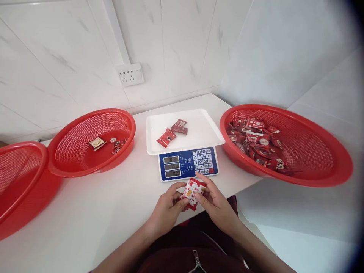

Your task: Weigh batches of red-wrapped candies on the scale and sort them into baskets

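A small red and white snack packet [192, 192] is held between my two hands, over the front edge of the table. My left hand [168, 207] grips its left side with thumb and fingers. On its right side, my right hand [214, 201] pinches it the same way. Just beyond them stands a blue and white digital scale [187, 163] with lit number displays. Its white tray [196, 138] carries a bright red packet [166, 137] and darker red packets [179, 126].
On the right, a red basket [321, 151] holds many wrapped packets [256, 142]. To the left, another red basket [82, 167] contains a cream-coloured packet [97, 143] and a few red packets [118, 146]. A further red basket [42, 182] stands at far left. The tiled wall has a socket [130, 74].
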`<state>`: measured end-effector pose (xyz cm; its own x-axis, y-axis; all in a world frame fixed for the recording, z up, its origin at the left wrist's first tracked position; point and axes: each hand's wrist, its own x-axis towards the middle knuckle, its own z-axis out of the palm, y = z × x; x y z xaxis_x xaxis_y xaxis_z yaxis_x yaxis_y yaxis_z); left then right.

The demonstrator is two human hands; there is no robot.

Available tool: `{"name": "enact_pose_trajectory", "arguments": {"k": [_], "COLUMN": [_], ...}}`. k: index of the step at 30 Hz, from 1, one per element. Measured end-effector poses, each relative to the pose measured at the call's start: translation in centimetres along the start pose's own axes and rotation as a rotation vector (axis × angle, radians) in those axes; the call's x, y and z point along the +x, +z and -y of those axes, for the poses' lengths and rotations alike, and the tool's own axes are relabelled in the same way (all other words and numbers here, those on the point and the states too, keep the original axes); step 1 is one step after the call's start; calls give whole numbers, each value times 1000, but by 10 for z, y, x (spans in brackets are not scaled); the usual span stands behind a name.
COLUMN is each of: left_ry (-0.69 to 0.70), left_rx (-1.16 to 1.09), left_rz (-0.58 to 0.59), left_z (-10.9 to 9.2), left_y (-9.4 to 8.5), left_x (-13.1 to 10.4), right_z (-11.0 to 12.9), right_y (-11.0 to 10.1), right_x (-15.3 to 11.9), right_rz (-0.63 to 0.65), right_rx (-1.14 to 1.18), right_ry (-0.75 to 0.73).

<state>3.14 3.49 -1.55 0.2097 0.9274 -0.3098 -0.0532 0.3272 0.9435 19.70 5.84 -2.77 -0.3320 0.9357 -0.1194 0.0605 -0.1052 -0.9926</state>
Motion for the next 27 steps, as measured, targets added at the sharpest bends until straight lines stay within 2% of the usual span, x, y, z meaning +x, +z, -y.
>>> {"name": "enact_pose_trajectory", "arguments": {"k": [6, 9, 12, 14, 18, 20, 22, 25, 27], "left_ry": [75, 93, 153, 196, 210, 210, 225, 281, 337], "left_rx": [120, 122, 89, 85, 146, 189, 237, 328, 389], "left_rz": [37, -37, -179, -233, -248, -265, -290, -319, -339], "left_z": [-1, 1, 0, -1, -2, 0, 4, 14, 20], "left_y": [-11, -13, -16, -18, -23, -26, -29, -34, -38], "left_x": [-2, 0, 2, 2, -3, -6, -9, -9, -6], "right_z": [8, 17, 28, 37, 48, 47, 47, 55, 68], "right_y": [-14, -19, -23, -24, -21, -19, -20, -26, -32], "right_x": [5, 12, 28, 41, 57, 58, 59, 72, 93], "right_rz": [78, 75, -50, -110, -31, 28, 33, -110, -225], "right_rx": [-118, -30, 59, 155, 211, 104, -43, -363, -640], "right_ry": [127, 164, 108, 46, 15, 22, -14, -218, -393]}}
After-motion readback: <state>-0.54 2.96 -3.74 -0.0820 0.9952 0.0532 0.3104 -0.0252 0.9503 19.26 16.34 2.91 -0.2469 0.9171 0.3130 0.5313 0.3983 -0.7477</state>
